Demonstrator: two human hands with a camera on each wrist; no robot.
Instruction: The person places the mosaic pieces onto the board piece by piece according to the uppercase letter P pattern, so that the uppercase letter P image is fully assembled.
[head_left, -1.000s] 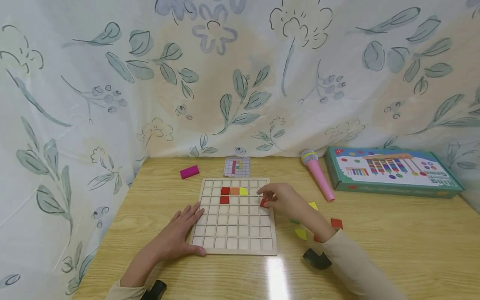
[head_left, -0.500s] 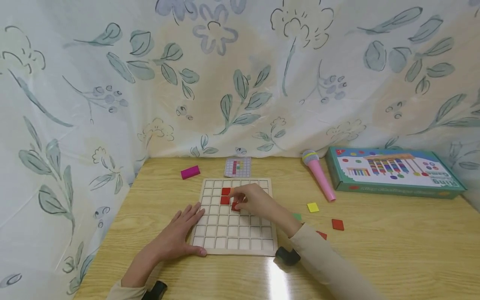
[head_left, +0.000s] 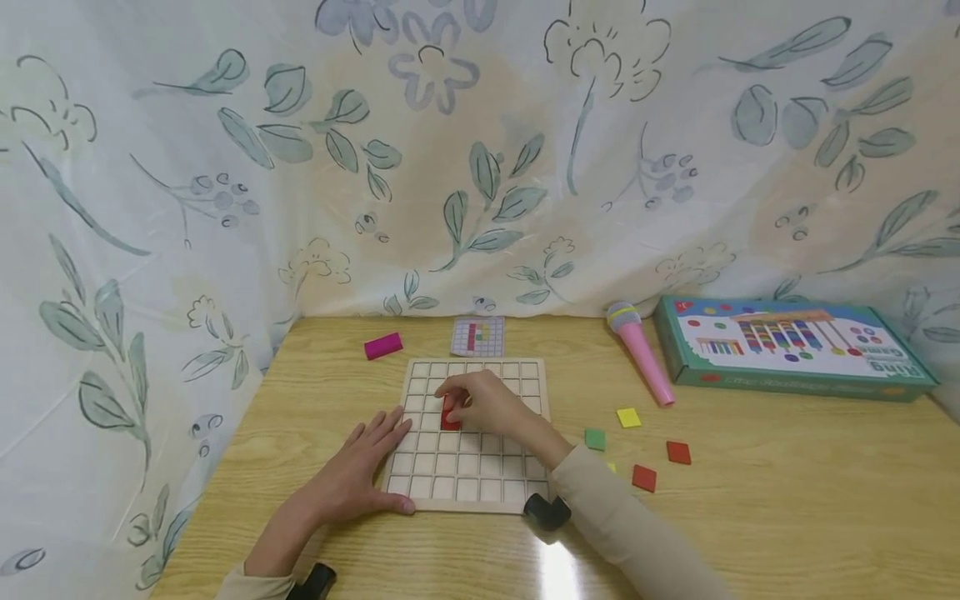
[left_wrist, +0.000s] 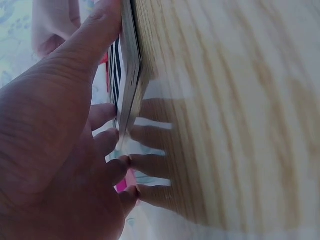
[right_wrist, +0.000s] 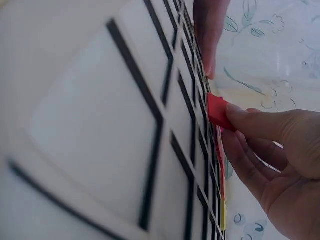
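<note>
A wooden grid board [head_left: 480,506] lies on the table. My left hand [head_left: 356,475] rests along its left side, fingers spread at the edge and thumb at the near corner. My right hand [head_left: 487,404] pinches a red square tile [head_left: 450,423] between thumb and fingers over the board's left-middle cells. In the right wrist view the tile [right_wrist: 219,111] is tilted, with its lower edge right at the grid. Beyond it, a yellow piece [right_wrist: 223,212] shows low on the board. In the head view my right hand covers the pieces set in the upper rows.
Right of the board lie loose tiles: green [head_left: 595,439], yellow [head_left: 628,417] and red [head_left: 678,452], among others. A printed grid card [head_left: 478,337] and a magenta block [head_left: 383,346] are behind it. A pink toy microphone [head_left: 645,360] lies beside a green game box [head_left: 795,346].
My right hand has carried the red tile leftward from the board's right edge to the column under the other red tiles. My left hand has stayed at the board's left edge.
</note>
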